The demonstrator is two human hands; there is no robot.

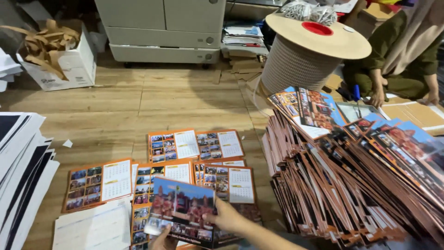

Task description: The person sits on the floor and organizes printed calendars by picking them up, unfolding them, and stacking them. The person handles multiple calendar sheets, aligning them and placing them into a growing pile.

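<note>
My right hand [229,216] grips the right edge of a colourful calendar cover sheet [182,208] near the bottom centre. My left hand [163,240] holds the same sheet from below at its lower left corner; only the fingertips show. Under the sheet lie several orange calendar pages [97,183] spread in stacks on the wooden floor [138,106]. A tall slanted pile of assembled orange-edged calendars [351,176] leans at the right, close to my right forearm.
A large spool of wire binding [307,55] stands behind the pile. Another person [402,51] sits at the far right. A white box of cardboard scraps [60,55] is at the back left, a copier base [162,30] behind, and black-and-white sheets [21,166] at the left.
</note>
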